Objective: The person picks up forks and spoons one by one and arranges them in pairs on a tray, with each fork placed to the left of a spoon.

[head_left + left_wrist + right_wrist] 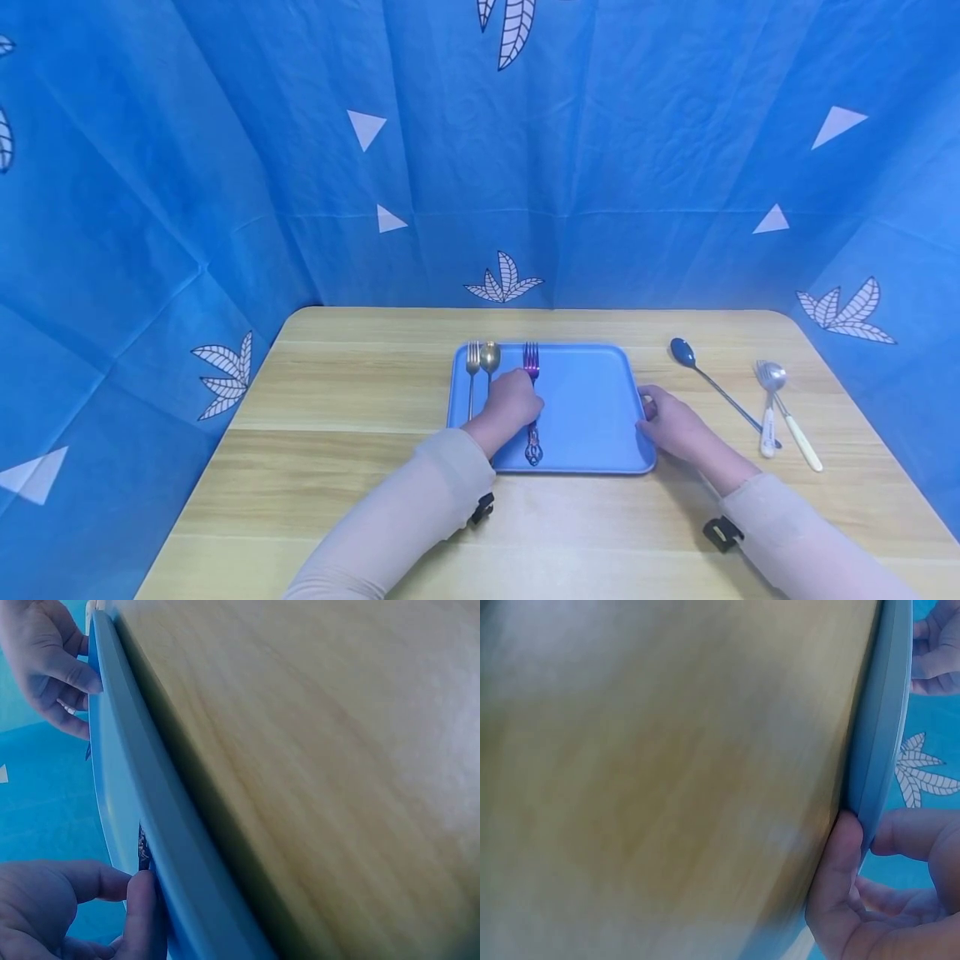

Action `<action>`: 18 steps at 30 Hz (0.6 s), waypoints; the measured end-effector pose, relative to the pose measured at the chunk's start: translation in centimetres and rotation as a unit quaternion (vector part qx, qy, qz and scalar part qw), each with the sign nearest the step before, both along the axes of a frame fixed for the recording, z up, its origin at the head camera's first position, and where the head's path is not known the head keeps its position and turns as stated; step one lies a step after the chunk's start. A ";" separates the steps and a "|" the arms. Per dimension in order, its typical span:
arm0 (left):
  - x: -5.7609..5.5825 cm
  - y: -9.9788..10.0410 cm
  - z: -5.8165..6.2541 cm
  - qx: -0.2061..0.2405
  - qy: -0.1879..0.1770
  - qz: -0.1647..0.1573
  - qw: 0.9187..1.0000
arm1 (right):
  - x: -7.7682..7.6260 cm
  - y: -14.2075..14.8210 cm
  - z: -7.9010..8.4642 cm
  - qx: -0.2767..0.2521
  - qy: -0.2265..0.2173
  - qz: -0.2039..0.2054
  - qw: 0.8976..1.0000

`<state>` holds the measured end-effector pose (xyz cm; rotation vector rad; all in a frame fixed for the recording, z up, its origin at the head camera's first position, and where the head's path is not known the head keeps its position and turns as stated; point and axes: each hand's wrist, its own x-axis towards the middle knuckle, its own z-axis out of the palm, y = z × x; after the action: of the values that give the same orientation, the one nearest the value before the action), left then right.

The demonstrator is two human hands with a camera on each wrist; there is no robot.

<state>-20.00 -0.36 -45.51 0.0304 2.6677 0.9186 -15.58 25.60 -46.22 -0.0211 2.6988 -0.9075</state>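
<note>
Left grip [513, 398] round fork [532, 362] (purple)

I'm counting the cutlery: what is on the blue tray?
On the blue tray lie a silver fork and gold spoon, lower handles hidden by the left hand and sleeve; the hand pinches a purple fork there, covering its middle.

Blue tray [588, 408], purple fork [532, 372], gold-toned spoon [490, 357] and silver-toned fork [472, 365] colour a yellowish wood-grain tabletop [337, 400], with a dark spoon [683, 352], white-handled silver fork [768, 429] and cream-handled silver spoon [803, 442]; the bright-blue backdrop [480, 167] bears white triangles [366, 127] and black-lined white leaves [503, 279]. Sleeves [420, 504] are pale grey.
</note>
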 end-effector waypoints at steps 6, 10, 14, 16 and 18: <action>0.0 0.1 -0.1 -0.011 0.001 0.004 1.000 | 0.0 0.0 0.1 0.004 0.003 0.003 1.000; 0.0 0.2 0.1 -0.017 0.004 0.002 1.000 | 0.1 0.0 0.1 0.003 0.005 0.004 1.000; 0.0 0.2 0.1 -0.020 0.003 0.000 1.000 | 0.2 0.0 0.2 0.002 0.003 0.001 1.000; 0.1 0.2 0.1 -0.019 0.005 0.000 1.000 | 0.2 -0.1 0.2 0.001 0.001 -0.001 1.000; 0.1 0.3 0.0 -0.017 0.005 0.001 1.000 | 0.3 -0.1 0.2 0.001 -0.001 -0.003 1.000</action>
<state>-19.89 -0.10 -45.51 0.0233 2.6921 0.8762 -15.32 25.53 -46.03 -0.0130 2.6998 -0.9058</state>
